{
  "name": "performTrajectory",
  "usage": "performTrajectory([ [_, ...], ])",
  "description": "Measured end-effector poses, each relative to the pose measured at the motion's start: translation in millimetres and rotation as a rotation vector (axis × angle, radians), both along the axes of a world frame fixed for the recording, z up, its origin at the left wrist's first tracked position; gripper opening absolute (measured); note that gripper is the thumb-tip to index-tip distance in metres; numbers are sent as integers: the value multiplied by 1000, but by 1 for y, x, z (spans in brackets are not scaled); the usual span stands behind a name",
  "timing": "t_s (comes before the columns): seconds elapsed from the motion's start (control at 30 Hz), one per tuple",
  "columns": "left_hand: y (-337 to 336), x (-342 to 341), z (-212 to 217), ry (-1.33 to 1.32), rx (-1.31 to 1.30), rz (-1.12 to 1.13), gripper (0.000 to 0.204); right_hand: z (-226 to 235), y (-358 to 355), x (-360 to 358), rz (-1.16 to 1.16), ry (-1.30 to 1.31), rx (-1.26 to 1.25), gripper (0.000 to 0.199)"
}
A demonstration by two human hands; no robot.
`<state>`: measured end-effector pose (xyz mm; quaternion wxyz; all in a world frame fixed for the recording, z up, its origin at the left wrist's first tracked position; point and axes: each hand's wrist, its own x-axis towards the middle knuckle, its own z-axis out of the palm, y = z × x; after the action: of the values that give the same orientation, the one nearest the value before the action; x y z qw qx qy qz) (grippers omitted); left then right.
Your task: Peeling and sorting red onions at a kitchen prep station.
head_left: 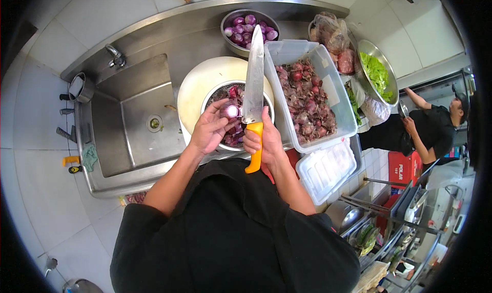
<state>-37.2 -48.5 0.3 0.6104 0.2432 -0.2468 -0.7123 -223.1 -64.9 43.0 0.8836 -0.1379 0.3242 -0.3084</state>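
Pinched in the fingers of my left hand [209, 129] is a partly peeled red onion [231, 111], its pale cut end showing. My right hand [271, 142] grips the orange handle of a large chef's knife [253, 75], blade pointing up and away from me, right beside the onion. Below both hands is a metal bowl [205, 101] holding dark red onion skins, on a round cream cutting board [195, 80]. To the right, a clear plastic bin [335, 78] holds many unpeeled red onions [307, 106]. Behind, a steel bowl [226, 41] contains peeled purple onions [249, 27].
A steel sink [146, 90] with a faucet [116, 57] lies left. Far right are bagged food [330, 32] and a bowl of lettuce [376, 72]. A white plastic lid [328, 170] leans below the bin. A person in black [410, 129] stands beyond, holding a pan.
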Motion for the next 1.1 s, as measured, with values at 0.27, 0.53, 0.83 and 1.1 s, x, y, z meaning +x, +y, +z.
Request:
performTrajectory([
  [0.27,-5,16,20,-718,-15,-61,57,11,5,5,-13,259,-157,70],
  [0.53,-4,3,24,-1224,-321,192,49,12,6,15,5,381,-198,64],
  [0.83,0,10,9,-446,-92,152,51,-12,-7,-15,-30,387,-69,63],
  [1.1,-3,10,-5,-640,-50,148,54,-23,16,-2,69,926,-843,63],
])
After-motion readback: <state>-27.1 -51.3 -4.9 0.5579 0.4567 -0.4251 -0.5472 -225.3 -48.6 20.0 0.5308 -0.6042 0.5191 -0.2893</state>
